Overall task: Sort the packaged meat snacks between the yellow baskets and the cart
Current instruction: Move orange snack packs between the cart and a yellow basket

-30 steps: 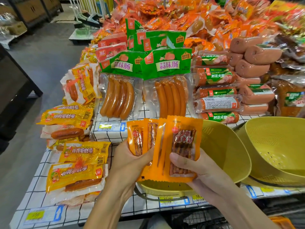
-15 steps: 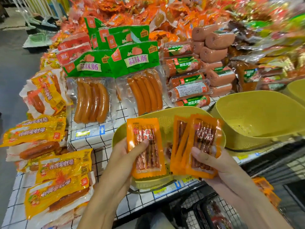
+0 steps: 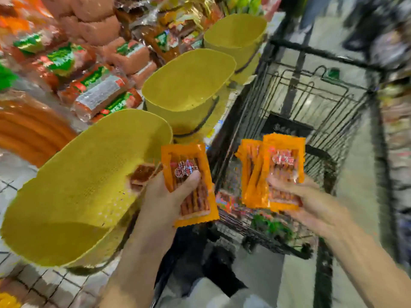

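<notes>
My left hand [image 3: 169,196] grips one orange pack of meat sticks [image 3: 189,183] at the right rim of the nearest yellow basket [image 3: 73,196]. My right hand [image 3: 295,196] holds a small stack of the same orange packs [image 3: 273,170] over the black wire cart [image 3: 311,107]. Two more yellow baskets, the middle one [image 3: 189,85] and the far one [image 3: 235,34], stand in a row along the display's edge. A dark red pack [image 3: 142,174] shows at the nearest basket's rim beside my left hand. The view is blurred by motion.
Packaged sausages and ham rolls [image 3: 95,94] are piled on the display table behind the baskets. The cart holds some colourful packs [image 3: 266,223] near its bottom. Blurred shelving [image 3: 395,130] runs along the right side of the aisle.
The view has swung right, from the sausage display to the cart. The packs were fanned together in both hands; now my left hand holds one apart and my right hand carries the rest over the cart.
</notes>
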### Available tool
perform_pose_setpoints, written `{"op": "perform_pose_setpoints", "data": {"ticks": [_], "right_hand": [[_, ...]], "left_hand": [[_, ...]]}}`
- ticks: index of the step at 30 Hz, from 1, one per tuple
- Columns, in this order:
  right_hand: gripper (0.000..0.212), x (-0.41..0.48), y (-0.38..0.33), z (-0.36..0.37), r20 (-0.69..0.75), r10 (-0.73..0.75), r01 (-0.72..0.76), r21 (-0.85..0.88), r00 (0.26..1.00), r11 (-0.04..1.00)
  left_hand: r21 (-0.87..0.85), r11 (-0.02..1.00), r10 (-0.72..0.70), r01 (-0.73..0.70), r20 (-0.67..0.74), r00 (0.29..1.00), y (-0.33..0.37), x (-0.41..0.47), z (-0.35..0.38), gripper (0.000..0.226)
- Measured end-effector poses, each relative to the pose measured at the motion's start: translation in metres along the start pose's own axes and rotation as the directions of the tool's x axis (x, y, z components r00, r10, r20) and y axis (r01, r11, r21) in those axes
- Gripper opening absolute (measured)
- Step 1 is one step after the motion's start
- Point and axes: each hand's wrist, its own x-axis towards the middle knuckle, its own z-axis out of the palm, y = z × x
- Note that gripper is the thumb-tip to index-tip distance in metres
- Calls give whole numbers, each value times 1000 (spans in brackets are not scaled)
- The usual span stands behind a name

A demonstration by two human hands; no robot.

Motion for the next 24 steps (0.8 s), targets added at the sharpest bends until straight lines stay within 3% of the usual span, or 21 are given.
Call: {"op": "perform_pose_setpoints", "data": {"ticks": [3, 4, 6, 9, 12, 19, 21, 24], "right_hand": [[25, -3, -14, -63, -228, -100, 105, 11, 968, 994], [16, -2, -17, -80, -291, -113, 123, 16, 950, 992], [20, 1, -19, -111, -364, -124, 140, 18, 923, 990], [20, 19, -14, -153, -398, -83, 119, 67, 914, 991], [15, 59, -9, -188, -440, 2, 58, 122, 898, 991], [28, 201, 2, -246, -464, 136, -68, 161, 875, 985], [28, 248, 8, -263, -480, 190, -117, 178, 856, 977], [21, 324, 33, -293, -519, 193, -127, 160, 833, 979]], "left_hand": [[50, 998, -46, 43, 66, 997, -13, 29, 33, 36], [78, 996, -51, 45, 79, 996, -18, 41, 44, 33], [135, 990, -41, 30, 79, 996, -31, 68, 63, 11], [200, 979, -63, 47, 74, 995, -54, 110, 93, 5], [177, 970, -181, 164, 81, 980, -84, 155, 126, 6], [282, 882, -380, 379, -52, 923, -179, 283, 184, 9], [315, 861, -393, 398, -83, 916, -209, 322, 193, 3], [397, 833, -367, 385, -122, 922, -262, 385, 201, 13]]}}
